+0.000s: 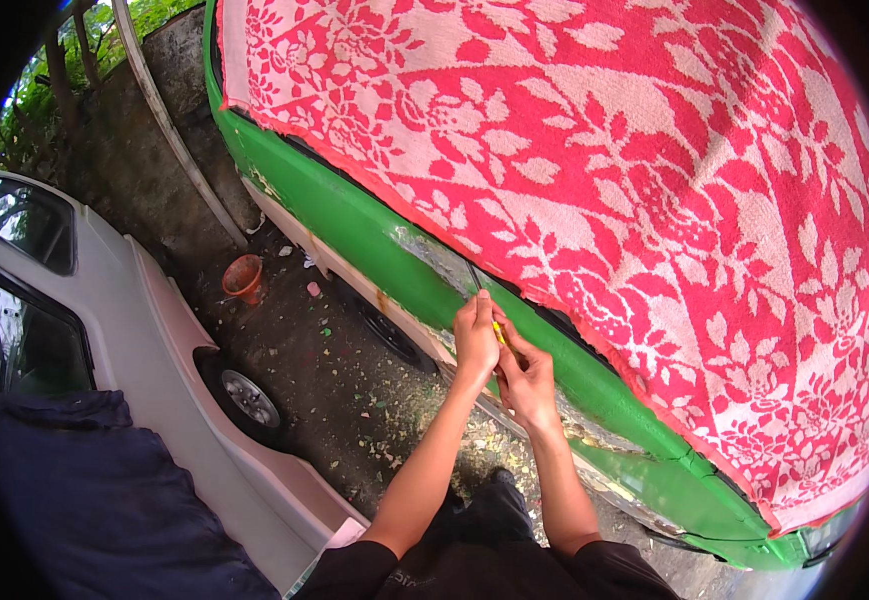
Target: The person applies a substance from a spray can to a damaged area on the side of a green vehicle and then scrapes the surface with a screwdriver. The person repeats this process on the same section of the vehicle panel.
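Note:
My left hand (477,335) and my right hand (527,378) are close together, closed around a slim tool (498,332) with a yellow handle and a dark shaft, apparently a screwdriver. Its shaft reaches up to the edge of a window on a green vehicle (345,220), beside a patch of scraped, worn paint (425,255). My fingers cover much of the handle. A red and white floral cloth (605,180) covers the upper part of the vehicle and hangs over the window beside the tool.
A white car (155,400) with a dark navy cloth (105,500) over it stands to my left. An orange bucket (244,275), scattered leaves and litter lie on the ground between the vehicles. A long pale pole (183,150) lies beyond, near greenery and a dark wall.

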`<state>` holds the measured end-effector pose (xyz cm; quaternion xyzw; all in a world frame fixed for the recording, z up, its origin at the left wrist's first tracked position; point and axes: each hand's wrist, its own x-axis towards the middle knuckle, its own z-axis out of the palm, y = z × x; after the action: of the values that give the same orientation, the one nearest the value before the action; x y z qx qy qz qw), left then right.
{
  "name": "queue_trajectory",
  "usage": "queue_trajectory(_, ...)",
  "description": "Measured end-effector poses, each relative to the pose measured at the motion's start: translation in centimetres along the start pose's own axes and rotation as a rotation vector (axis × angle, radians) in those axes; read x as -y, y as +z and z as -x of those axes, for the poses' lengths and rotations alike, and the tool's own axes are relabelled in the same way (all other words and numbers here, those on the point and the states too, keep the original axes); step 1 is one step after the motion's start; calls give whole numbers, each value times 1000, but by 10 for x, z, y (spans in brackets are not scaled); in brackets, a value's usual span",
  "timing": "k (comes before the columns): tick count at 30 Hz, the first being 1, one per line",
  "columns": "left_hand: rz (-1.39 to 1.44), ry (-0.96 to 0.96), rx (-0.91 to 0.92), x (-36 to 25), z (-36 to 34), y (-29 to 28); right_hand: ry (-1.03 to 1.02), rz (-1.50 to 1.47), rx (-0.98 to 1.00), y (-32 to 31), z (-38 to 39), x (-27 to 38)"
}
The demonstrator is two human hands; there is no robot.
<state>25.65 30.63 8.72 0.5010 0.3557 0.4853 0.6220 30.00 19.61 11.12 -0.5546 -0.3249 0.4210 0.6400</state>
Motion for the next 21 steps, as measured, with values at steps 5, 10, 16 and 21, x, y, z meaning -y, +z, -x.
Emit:
queue_trajectory(5, -62, -7, -39, 18, 7, -3, 54, -43, 20, 2, 6, 10)
queue_trajectory(10, -35, 22, -62, 2, -42, -35, 9, 14, 65, 34, -48, -11)
queue_trajectory(16, -228, -23, 18, 17, -1, -29, 112, -138, 44, 20, -12, -15)
queue_trajectory(21, -93, -49, -63, 0, -45, -48, 194, -218, 69, 45, -43, -5)
